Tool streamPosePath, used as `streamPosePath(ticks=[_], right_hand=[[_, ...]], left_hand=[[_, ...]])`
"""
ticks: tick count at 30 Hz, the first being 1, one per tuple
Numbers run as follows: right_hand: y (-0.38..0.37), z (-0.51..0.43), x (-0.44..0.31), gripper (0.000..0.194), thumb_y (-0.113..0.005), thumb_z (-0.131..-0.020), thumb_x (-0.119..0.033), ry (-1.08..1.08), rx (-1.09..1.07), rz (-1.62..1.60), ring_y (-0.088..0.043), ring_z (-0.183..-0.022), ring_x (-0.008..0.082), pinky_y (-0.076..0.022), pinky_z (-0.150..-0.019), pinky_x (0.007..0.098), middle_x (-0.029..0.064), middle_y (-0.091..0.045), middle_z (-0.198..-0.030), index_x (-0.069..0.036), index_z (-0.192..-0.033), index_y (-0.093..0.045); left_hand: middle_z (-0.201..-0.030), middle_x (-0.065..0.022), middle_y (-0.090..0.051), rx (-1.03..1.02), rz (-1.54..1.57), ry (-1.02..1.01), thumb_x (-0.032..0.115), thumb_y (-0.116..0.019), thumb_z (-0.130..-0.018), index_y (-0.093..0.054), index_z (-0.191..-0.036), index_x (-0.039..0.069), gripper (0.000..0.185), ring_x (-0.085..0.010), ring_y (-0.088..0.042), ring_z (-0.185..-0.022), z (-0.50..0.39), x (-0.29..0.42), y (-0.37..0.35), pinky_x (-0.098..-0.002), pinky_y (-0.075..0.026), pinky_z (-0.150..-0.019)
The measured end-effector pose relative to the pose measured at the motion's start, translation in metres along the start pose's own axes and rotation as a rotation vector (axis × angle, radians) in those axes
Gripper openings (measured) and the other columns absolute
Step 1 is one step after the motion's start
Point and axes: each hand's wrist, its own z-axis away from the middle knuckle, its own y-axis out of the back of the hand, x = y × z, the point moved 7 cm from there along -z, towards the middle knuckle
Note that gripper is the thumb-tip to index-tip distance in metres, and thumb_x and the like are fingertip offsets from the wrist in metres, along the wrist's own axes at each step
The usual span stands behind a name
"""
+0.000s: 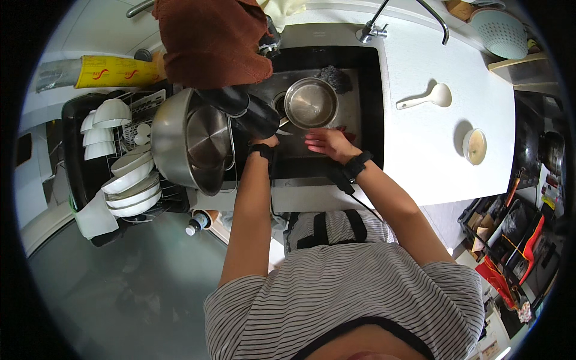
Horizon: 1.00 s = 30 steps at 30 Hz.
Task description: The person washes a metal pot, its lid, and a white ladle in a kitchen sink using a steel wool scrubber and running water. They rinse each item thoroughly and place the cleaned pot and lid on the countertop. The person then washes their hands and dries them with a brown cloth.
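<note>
My left hand (270, 141) is at the left side of the sink (310, 173). A black cylindrical object (257, 118) hides its fingers, so what they hold cannot be seen. Extended over the middle of the sink, my right hand (330, 143) has its fingers pointing left, with nothing visible in them. Just above them a round stainless steel pan (311, 102) rests in the basin, its short handle towards the lower left. A small pale strip (283, 132) lies between my hands. Beside my right hand shows a dark red patch (347, 134), too unclear to name. Black bands circle both wrists.
A dark mesh scourer (335, 79) lies behind the pan. Large steel bowls (173, 139) and a dish rack with white bowls (135, 198) stand left. A brown cloth (216, 42) hangs overhead. Right, the counter holds a white ladle (438, 95) and a small bowl (475, 146); a chrome faucet (371, 32) stands behind.
</note>
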Motion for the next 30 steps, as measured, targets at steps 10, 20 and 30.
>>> streamPosePath(ticks=[10,20,30], right_hand=[[0.029,0.016,-0.022,0.037,-0.046,-0.094,-0.021,0.056,0.001,0.03,-0.057,-0.103,0.026,-0.0484,-0.088,0.0365,0.0165,-0.056,-0.115,0.002,-0.123,-0.045],[-0.058,-0.006,0.031,0.024,-0.051,-0.091,-0.024,-0.039,-0.151,-0.054,-0.061,-0.063,0.023,-0.0525,-0.055,0.0327,0.0111,-0.061,-0.078,0.0,-0.094,-0.054],[-0.115,-0.014,0.009,0.022,-0.037,-0.094,-0.014,-0.117,-0.212,-0.1,-0.06,-0.062,0.0239,-0.0479,-0.048,0.0313,0.0219,-0.063,-0.094,0.003,-0.094,-0.051]], left_hand=[[-0.084,-0.015,-0.065,-0.018,0.167,-0.301,0.021,-0.066,-0.072,-0.061,-0.096,-0.002,0.034,-0.0278,-0.063,-0.074,0.047,0.028,0.012,-0.0389,-0.049,-0.071],[-0.077,-0.0037,-0.058,-0.454,1.272,-0.059,0.022,-0.054,-0.089,-0.055,-0.098,0.005,0.019,-0.0151,-0.056,-0.059,0.158,0.084,0.028,-0.0308,-0.051,-0.053],[-0.082,-0.0073,-0.063,-0.335,1.792,-0.139,0.045,-0.049,-0.09,-0.059,-0.098,0.007,0.04,-0.018,-0.062,-0.073,0.181,0.059,0.056,-0.0284,-0.05,-0.064]])
